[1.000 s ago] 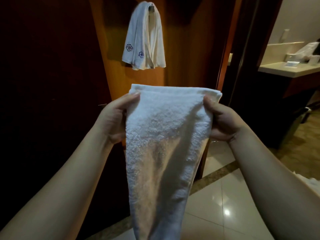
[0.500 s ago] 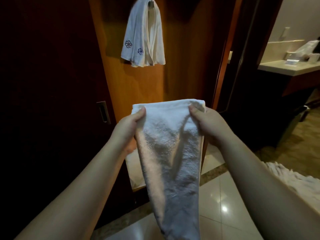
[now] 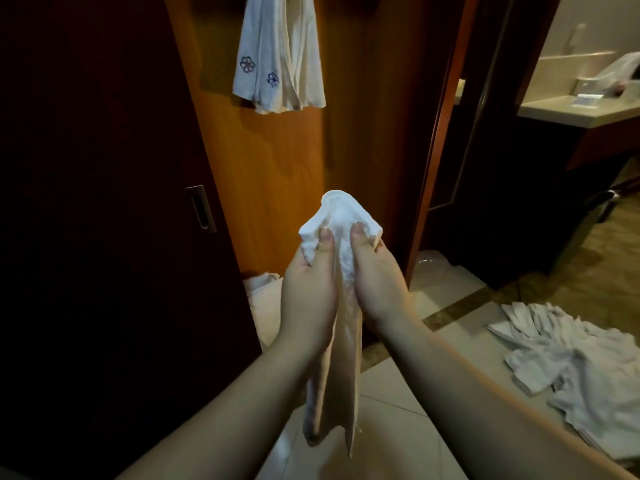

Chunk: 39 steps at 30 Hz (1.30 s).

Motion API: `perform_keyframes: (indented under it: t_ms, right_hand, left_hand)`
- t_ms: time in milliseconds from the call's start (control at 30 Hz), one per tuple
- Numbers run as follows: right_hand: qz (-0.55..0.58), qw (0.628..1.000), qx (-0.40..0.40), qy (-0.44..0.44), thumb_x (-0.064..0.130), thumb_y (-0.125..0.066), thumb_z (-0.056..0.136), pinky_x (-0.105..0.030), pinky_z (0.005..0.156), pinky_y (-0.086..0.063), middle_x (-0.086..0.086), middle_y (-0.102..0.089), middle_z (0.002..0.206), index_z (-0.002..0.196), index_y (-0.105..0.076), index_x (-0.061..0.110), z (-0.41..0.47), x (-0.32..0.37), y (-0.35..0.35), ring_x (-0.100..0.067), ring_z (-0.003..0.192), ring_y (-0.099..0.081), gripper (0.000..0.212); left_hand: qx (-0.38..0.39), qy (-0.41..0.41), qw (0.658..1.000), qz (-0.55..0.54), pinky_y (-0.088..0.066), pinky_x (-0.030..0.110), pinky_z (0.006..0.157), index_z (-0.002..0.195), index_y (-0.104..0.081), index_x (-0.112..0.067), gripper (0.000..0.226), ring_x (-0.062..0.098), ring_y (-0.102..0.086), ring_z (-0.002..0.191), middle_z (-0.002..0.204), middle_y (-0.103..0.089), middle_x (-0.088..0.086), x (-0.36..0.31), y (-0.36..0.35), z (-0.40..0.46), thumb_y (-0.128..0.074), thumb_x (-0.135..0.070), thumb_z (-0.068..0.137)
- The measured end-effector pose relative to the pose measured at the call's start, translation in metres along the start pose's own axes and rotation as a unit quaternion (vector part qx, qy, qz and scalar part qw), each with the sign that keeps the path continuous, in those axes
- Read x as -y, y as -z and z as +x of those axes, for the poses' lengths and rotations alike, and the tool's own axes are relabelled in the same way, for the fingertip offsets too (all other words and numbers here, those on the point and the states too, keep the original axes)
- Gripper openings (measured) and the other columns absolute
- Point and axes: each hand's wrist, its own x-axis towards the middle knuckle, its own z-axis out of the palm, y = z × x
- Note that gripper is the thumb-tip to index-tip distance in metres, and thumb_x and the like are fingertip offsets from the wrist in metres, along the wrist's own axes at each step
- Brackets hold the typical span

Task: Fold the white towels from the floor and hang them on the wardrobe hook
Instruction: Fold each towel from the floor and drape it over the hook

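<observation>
1. I am holding one white towel (image 3: 341,233) in the middle of the frame, with my left hand (image 3: 308,292) and my right hand (image 3: 375,282) pressed close together, almost touching, so that the two top corners are meeting.
2. My fingers (image 3: 325,239) are clamped on the cloth: each thumb is pinching the top edge from the front, and the other fingers, hidden behind the fabric, are presumably backing it.
3. The towel is hanging below my hands as a narrow, doubled strip reaching toward the lower centre of the frame, clear of the floor (image 3: 398,393).
4. To do this fold well, I am judging that the corners need to sit squarely on each other before one hand takes both; otherwise the strip will be hanging crooked.
5. The cloth is thick, looped terry, soft and limp, so it is bunching into a rounded hump above my thumbs rather than keeping a crisp edge. Smoothing downward along the length should be flattening it.
6. An embroidered towel (image 3: 278,60) is already draped at the top centre of the frame against the orange wood panel (image 3: 270,161); it looks thinner, with small flower motifs, and the hook itself is out of view.
7. A rumpled pile of towels (image 3: 571,368) is lying on the glossy tiles at the lower right, so more folding seems to remain.
8. A bench (image 3: 581,109) with blurred items is showing at the upper right.
9. The dark sliding door (image 3: 104,202) with a recessed handle is filling the left side.
</observation>
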Motion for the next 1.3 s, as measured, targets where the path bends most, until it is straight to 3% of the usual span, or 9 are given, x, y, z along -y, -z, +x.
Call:
perform_keyframes:
  t_ms: [200,333,567,667,800,900,1000,1167,1300]
  right_hand:
    - [0.180,0.979,0.048,-0.079,0.066,-0.046,0.089,-0.033,0.083,-0.058,0.000,-0.078,0.110,0.096,-0.080,0.036,0.007,-0.001,0.012,-0.017,0.104,-0.074,0.046]
    - [0.131,0.985,0.083,-0.076,0.069,-0.044,0.085,-0.019,0.076,-0.058,0.007,-0.077,0.108,0.112,-0.071,0.024,0.002,-0.006,0.006,-0.009,0.103,-0.073,0.059]
    - [-0.032,0.989,0.145,0.007,0.059,-0.036,0.093,-0.018,0.088,-0.055,0.012,-0.071,0.110,0.125,-0.059,0.031,-0.002,-0.011,0.015,0.003,0.105,-0.065,0.048]
    - [-0.154,0.969,0.179,0.070,0.051,-0.038,0.097,-0.013,0.108,-0.039,0.010,-0.037,0.158,0.153,-0.018,0.044,0.000,-0.004,0.023,0.010,0.131,-0.045,0.061]
    - [-0.287,0.928,0.218,0.092,0.040,-0.055,0.089,-0.008,0.094,-0.038,0.015,0.003,0.169,0.150,0.022,0.051,0.008,-0.001,0.028,-0.009,0.148,-0.030,0.099]
    - [-0.318,0.921,0.199,0.102,0.030,-0.068,0.092,-0.018,0.102,-0.044,0.002,-0.017,0.168,0.159,0.013,0.033,0.009,-0.003,0.025,-0.015,0.143,-0.042,0.105]
    - [-0.344,0.921,0.127,0.134,0.015,-0.069,0.092,-0.017,0.115,-0.024,-0.004,-0.028,0.165,0.161,-0.016,0.015,0.006,-0.006,0.020,-0.019,0.149,-0.032,0.087]
    - [-0.258,0.955,0.123,0.084,0.026,-0.052,0.102,0.002,0.082,-0.036,0.009,-0.030,0.164,0.161,-0.006,0.038,0.006,-0.007,0.022,0.011,0.118,-0.047,0.076]
    - [-0.092,0.992,0.084,0.010,0.049,-0.050,0.088,-0.020,0.085,-0.045,0.032,-0.067,0.108,0.112,-0.054,0.059,0.014,0.000,0.035,0.005,0.105,-0.063,0.026]
  left_hand:
    - [0.059,0.041,0.996,-0.059,-0.059,0.034,0.086,0.109,-0.069,-0.031,0.031,0.012,-0.073,0.102,0.106,-0.077,-0.009,-0.003,0.013,0.005,-0.045,-0.049,0.103]
    - [0.108,0.046,0.992,-0.050,-0.058,0.022,0.079,0.111,-0.065,-0.035,0.033,0.006,-0.071,0.103,0.107,-0.075,-0.015,-0.003,0.009,0.000,-0.047,-0.058,0.096]
    - [0.172,0.124,0.977,-0.038,-0.050,0.038,0.102,0.108,-0.067,-0.031,0.041,0.012,-0.069,0.110,0.110,-0.075,-0.004,-0.003,0.021,0.010,-0.050,-0.060,0.084]
    - [0.202,0.121,0.972,0.019,-0.051,0.031,0.097,0.108,-0.069,-0.036,0.052,0.006,-0.069,0.107,0.109,-0.074,-0.010,-0.003,0.026,0.015,-0.048,-0.074,0.079]
    - [0.269,0.122,0.949,0.112,-0.043,0.013,0.087,0.148,-0.043,-0.025,0.119,-0.002,-0.058,0.113,0.131,-0.059,-0.014,-0.012,0.030,0.022,-0.028,-0.100,0.056]
    - [0.287,0.111,0.930,0.201,-0.027,0.009,0.088,0.156,-0.028,-0.026,0.131,0.007,-0.041,0.137,0.155,-0.044,-0.001,-0.018,0.025,0.023,-0.012,-0.101,0.050]
    - [0.299,0.096,0.916,0.251,-0.022,0.013,0.094,0.157,-0.026,-0.022,0.133,0.019,-0.032,0.147,0.160,-0.037,0.007,-0.023,0.017,0.022,-0.007,-0.094,0.046]
    - [0.277,0.142,0.923,0.226,-0.021,0.041,0.119,0.150,-0.043,-0.021,0.137,0.025,-0.035,0.146,0.156,-0.043,0.007,-0.027,0.019,0.038,-0.006,-0.102,0.045]
    - [0.222,0.072,0.970,0.069,-0.029,0.039,0.114,0.127,-0.068,-0.027,0.101,0.011,-0.053,0.131,0.134,-0.065,-0.007,-0.026,0.033,0.050,-0.013,-0.090,0.072]
